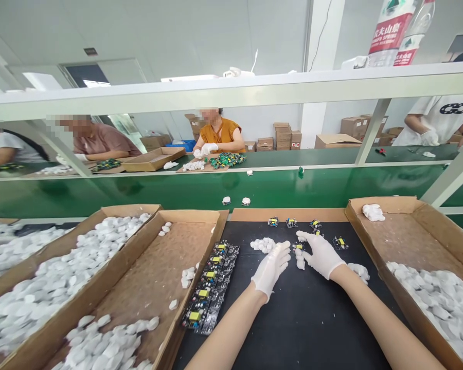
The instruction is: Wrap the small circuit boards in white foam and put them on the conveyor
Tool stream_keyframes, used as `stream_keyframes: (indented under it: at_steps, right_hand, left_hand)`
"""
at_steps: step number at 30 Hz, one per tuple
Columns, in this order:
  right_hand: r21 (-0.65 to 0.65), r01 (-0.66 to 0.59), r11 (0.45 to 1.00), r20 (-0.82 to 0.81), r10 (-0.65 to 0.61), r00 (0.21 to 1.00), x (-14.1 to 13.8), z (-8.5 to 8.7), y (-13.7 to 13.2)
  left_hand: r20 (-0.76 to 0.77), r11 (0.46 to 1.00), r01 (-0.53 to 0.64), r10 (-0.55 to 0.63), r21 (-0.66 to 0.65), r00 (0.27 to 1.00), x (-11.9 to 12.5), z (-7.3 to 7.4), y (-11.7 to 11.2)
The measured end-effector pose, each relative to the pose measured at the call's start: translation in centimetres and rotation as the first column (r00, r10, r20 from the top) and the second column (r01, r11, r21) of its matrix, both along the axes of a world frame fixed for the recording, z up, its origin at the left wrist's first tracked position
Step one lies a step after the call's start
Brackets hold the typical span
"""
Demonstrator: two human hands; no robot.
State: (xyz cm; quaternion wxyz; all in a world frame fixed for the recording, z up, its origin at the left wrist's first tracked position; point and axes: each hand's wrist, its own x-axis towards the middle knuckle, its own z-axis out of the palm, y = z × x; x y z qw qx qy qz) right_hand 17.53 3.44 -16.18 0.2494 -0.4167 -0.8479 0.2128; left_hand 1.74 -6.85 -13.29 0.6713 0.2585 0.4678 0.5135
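Both my hands wear white gloves and rest over a black mat [304,318]. My left hand [270,267] lies palm down with fingers stretched out, beside a small pile of white plastic shells [263,244]. My right hand [321,253] reaches left with fingers spread; its fingertips touch a small circuit board [299,246] and a white shell [300,263]. Three more small boards [291,222] lie at the mat's far edge, and another board [340,242] sits right of my right hand. A strip of circuit boards [210,285] leans along the mat's left side.
Cardboard trays of white shells stand to the left [61,277], centre-left [165,257] and right [440,298]. A green conveyor belt [278,187] runs beyond the mat. Other people in gloves work across it. Water bottles [393,31] stand on an overhead shelf.
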Motion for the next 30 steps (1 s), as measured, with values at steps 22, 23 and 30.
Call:
stream_keyframes:
  at_steps: [22, 23, 30]
  right_hand:
    - [-0.037, 0.078, 0.996, -0.24, -0.085, 0.967, -0.7, -0.3, -0.6]
    - [-0.025, 0.04, 0.999, -0.227, -0.045, 0.973, -0.6, -0.1, -0.8]
    - [-0.062, -0.143, 0.988, -0.193, 0.128, 0.973, -0.3, 0.1, -0.9]
  left_hand:
    - [-0.039, 0.998, -0.029, 0.03, 0.049, 0.999, 0.2, -1.4, 0.3]
    - [-0.041, 0.998, -0.031, 0.033, 0.053, 0.999, 0.2, -1.4, 0.2]
    - [-0.055, 0.998, -0.051, 0.054, 0.047, 0.997, 0.3, -0.9, 0.3]
